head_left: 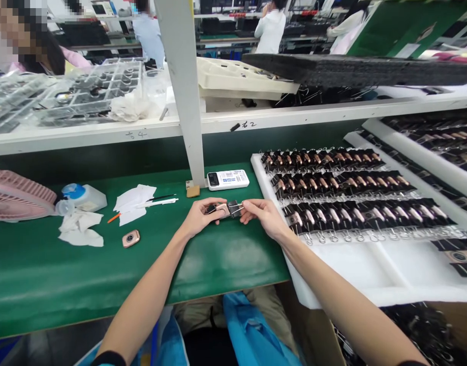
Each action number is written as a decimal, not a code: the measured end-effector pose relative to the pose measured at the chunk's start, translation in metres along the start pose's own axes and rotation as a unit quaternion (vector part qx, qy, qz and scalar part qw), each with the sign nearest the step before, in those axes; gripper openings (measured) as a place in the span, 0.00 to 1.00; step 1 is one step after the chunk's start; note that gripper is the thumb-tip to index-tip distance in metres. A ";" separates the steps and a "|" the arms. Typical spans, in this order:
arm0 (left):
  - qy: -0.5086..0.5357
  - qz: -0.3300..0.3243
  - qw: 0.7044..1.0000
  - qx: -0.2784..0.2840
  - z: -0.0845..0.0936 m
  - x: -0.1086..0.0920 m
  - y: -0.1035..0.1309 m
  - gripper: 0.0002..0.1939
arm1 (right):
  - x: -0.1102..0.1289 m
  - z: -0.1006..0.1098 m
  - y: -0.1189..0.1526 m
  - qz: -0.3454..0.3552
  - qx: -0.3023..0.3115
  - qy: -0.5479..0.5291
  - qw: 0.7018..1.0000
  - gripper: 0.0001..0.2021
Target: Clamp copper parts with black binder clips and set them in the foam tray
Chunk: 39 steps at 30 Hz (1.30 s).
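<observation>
Over the green mat my left hand is closed around a small pink-gold watch case. A black binder clip sits on the case's right end, and another dark clip shows at its left end, partly behind my fingers. My right hand pinches the wire handles of the right-hand clip. To the left a loose pink-gold watch case with a round dark window lies on the mat. On the right a white foam tray holds rows of clipped watch cases.
A white power bank lies near the shelf post. At left are a pink fan, a bottle with a blue cap, crumpled tissue and white paper. Loose binder clips fill a box below right. Other people work beyond the shelf.
</observation>
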<state>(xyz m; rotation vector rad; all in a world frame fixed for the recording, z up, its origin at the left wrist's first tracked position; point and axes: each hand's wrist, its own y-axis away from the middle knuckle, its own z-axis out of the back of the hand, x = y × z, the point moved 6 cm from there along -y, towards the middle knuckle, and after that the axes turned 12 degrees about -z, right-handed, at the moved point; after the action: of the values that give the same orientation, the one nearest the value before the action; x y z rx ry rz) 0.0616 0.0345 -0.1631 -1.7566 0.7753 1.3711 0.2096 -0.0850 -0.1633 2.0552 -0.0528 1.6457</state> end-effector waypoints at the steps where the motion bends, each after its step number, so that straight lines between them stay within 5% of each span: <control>1: -0.002 0.001 1.000 0.006 -0.001 0.000 0.000 0.22 | 0.000 -0.001 0.000 -0.001 0.002 0.001 1.000 0.24; 13: -0.040 0.036 0.998 0.010 0.003 0.001 0.001 0.25 | -0.001 -0.004 -0.001 -0.012 0.006 0.017 1.000 0.24; 19: -0.098 0.061 0.986 0.119 -0.010 -0.012 0.008 0.23 | 0.012 -0.021 0.026 -0.056 0.098 0.136 0.984 0.20; 21: -0.098 0.068 0.979 0.167 -0.016 -0.012 0.010 0.24 | 0.020 -0.025 0.045 -0.026 0.076 0.230 0.970 0.14; 23: -0.069 0.057 0.977 0.191 -0.019 -0.009 0.007 0.28 | 0.027 -0.018 0.066 0.017 -0.011 0.290 0.957 0.10; 26: -0.009 0.009 0.993 0.117 -0.010 -0.004 -0.003 0.29 | 0.030 0.021 0.112 0.068 -0.159 0.215 0.961 0.11; 29: 0.016 -0.012 1.000 0.023 0.005 0.003 -0.008 0.26 | 0.027 0.103 0.175 0.117 -0.317 0.077 0.938 0.16; 31: 0.017 -0.007 1.000 0.006 0.009 0.007 -0.009 0.24 | 0.022 0.171 0.221 0.120 -0.462 0.074 0.875 0.18; 34: 0.006 0.005 1.000 0.016 0.006 0.012 -0.007 0.23 | 0.006 0.259 0.280 0.043 -0.650 0.157 0.742 0.23; 36: -0.006 0.011 0.999 0.029 0.002 0.015 -0.006 0.23 | -0.008 0.297 0.302 -0.017 -0.704 0.216 0.676 0.25; 39: -0.019 0.014 0.999 0.042 0.000 0.016 -0.005 0.23 | -0.026 0.326 0.309 -0.067 -0.707 0.283 0.645 0.24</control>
<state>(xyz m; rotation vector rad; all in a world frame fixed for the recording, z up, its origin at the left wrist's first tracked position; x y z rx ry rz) 0.0702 0.0368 -0.1780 -1.6555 0.8276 1.3681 0.3942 -0.4931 -0.1239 0.3057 -0.6978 1.2566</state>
